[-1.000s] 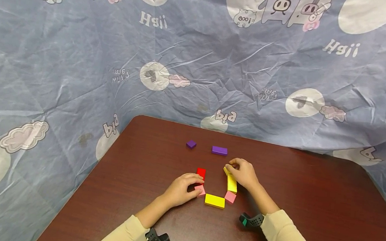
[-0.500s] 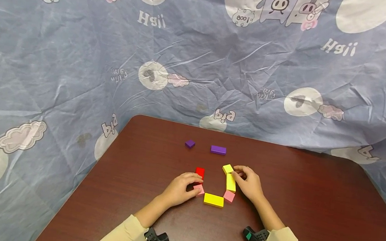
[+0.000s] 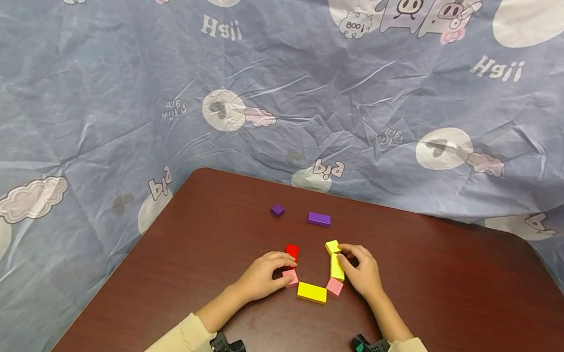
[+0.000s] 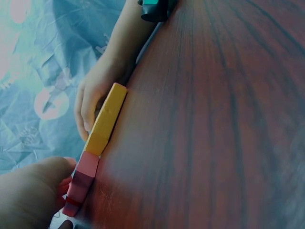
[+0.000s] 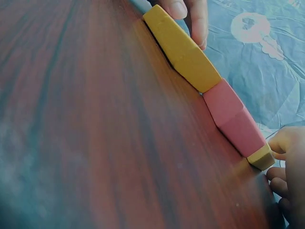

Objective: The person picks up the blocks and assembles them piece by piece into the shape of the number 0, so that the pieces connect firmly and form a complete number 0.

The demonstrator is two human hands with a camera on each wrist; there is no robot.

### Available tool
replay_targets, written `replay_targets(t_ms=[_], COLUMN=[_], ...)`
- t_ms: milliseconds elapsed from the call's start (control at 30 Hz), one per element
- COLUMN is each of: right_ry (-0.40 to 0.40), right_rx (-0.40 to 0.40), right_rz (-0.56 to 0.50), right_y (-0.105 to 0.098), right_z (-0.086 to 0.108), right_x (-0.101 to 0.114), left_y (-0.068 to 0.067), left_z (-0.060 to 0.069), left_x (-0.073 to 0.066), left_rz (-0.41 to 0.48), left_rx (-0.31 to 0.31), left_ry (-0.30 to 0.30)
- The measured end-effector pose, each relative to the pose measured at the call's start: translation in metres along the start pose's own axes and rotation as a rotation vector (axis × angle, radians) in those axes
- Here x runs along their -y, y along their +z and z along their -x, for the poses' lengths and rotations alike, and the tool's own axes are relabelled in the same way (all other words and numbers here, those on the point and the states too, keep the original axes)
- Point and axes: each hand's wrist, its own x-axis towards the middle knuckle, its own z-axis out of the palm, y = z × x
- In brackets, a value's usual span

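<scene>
Blocks form a U on the table. My left hand (image 3: pixel 264 277) rests at its left side, fingertips over the red block (image 3: pixel 293 250) and thumb at a pink block (image 3: pixel 291 276). On the other side, my right hand (image 3: pixel 362 271) touches the small yellow block (image 3: pixel 332 247) with a fingertip, its thumb against the long yellow block (image 3: pixel 336 267). Below that lies a second pink block (image 3: pixel 335 286). Another long yellow block (image 3: pixel 312 292) makes the bottom of the U. In the right wrist view, the right hand (image 5: pixel 289 164) is cut off by the frame's edge.
Behind the U lie a small purple block (image 3: pixel 277 210) and a long purple block (image 3: pixel 319 219). They sit on the dark red-brown table (image 3: pixel 434 279). A blue-grey patterned cloth (image 3: pixel 290 76) hangs behind the table's far edge. A black band device is on each wrist.
My right hand has drawn back to the right and downward from the small yellow block, uncovering it, then its fingers have shifted slightly against the yellow blocks. The left hand stays in place.
</scene>
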Motion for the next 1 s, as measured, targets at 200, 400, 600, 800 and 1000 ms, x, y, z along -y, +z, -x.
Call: replay_targets(t_ms=[200,400,600,800,1000], right_ry=[0.012,0.024,0.02,0.021,0.016], right_rx=[0.004,0.014,0.031,0.03,0.005], right_rz=[0.003,0.005,-0.007,-0.002,0.006], right_y=[-0.001,-0.001,0.002,0.004,0.001], right_z=[0.002,0.002,-0.001,-0.002,0.001], right_x=[-0.002,-0.001,0.003,0.003,0.001], left_y=[-0.007,-0.022,-0.039,-0.051,-0.043], left_z=[-0.009,-0.03,-0.056,-0.079,-0.104], left_x=[-0.005,0.004,0.029,0.055,0.072], left_rz=[-0.05,-0.057,-0.1,-0.101,-0.107], left_rx=[0.06,0.044,0.0,-0.032,-0.06], left_ry=[0.017,0.019,-0.065,-0.154,-0.288])
